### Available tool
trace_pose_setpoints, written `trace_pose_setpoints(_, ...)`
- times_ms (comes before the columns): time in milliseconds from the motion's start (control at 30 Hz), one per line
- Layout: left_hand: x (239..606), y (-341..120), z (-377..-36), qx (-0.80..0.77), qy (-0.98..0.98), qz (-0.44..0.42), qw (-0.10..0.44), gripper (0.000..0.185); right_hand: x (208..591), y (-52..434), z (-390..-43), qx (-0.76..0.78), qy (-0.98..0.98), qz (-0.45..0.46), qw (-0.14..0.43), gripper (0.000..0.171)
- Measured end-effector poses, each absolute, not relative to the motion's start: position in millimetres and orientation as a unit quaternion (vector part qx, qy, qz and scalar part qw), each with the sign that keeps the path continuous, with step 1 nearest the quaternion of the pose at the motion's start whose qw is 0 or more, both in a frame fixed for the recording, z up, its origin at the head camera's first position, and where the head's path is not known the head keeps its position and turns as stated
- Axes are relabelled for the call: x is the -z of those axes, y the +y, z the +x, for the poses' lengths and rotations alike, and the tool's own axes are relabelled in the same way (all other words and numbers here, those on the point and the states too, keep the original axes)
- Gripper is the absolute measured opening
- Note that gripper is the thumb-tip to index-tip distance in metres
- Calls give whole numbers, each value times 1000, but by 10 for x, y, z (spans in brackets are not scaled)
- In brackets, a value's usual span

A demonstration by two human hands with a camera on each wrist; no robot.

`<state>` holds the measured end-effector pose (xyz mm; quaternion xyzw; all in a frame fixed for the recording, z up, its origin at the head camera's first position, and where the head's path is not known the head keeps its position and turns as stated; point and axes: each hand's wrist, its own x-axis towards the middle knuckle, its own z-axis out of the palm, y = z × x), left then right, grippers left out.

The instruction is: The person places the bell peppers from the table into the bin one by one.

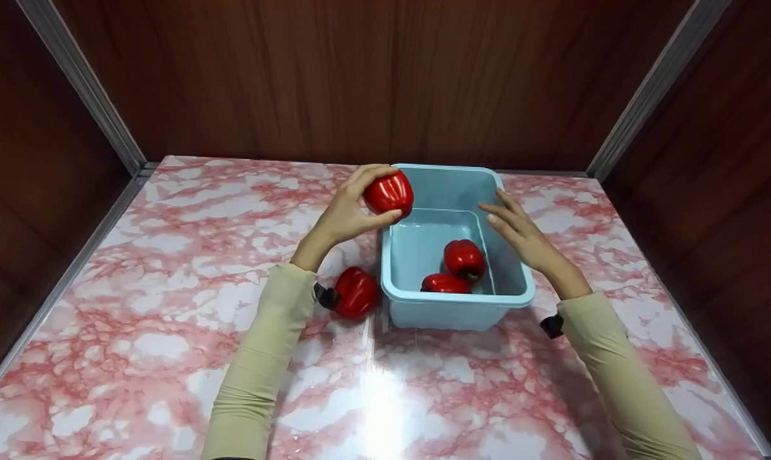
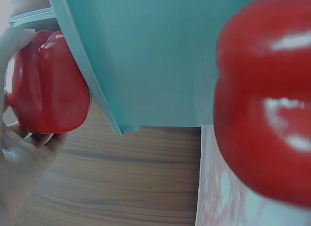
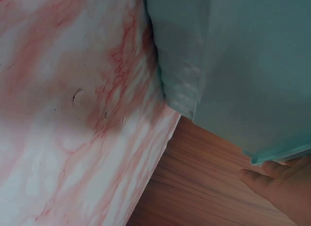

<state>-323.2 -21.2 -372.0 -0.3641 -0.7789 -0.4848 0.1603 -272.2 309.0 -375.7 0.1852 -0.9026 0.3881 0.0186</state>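
My left hand (image 1: pixel 354 207) grips a red bell pepper (image 1: pixel 390 193) at the left rim of the light-blue bin (image 1: pixel 458 314). In the left wrist view that held pepper (image 2: pixel 48 85) shows between thumb and fingers, beside the bin's wall (image 2: pixel 141 60). Over the bin's right side hovers my right hand (image 1: pixel 522 236), its fingers spread and holding nothing. Inside the bin lie two more peppers, one with its green stem down (image 1: pixel 464 259) and one partly hidden by the front rim (image 1: pixel 446 283). Another pepper (image 1: pixel 357 292) rests on the table, left of the bin and close to my left wrist.
The table (image 1: pixel 161 345) has a red-and-white marbled top. Dark wood-look panels (image 1: pixel 359 76) close it in at the back and both sides, with grey metal strips (image 1: pixel 85 83) at the corners. A black wrist strap (image 1: pixel 552 326) shows at my right sleeve.
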Motion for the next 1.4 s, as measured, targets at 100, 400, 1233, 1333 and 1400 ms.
trace_pose_setpoints(100,3712,-178,-3232,474,-781,-371,166,64,3825,3135,-2779,-389,-903,183,19,43)
trace_pose_setpoints(400,3700,-112,-3208,476,-783,-372,146,63,3580,2973,-2560,-394,-899,191,12,44)
trace_pose_setpoints(1233,3702,-7,-3161,461,-785,-389,139,64,3880,3166,-2808,-389,-904,176,22,48)
trace_pose_setpoints(1333,3709,-1,-3154,467,-781,-392,136,65,3870,3160,-2804,-388,-905,176,20,47)
trace_pose_setpoints(1400,3717,5,-3154,470,-778,-395,135,65,3871,3162,-2808,-388,-904,181,21,47)
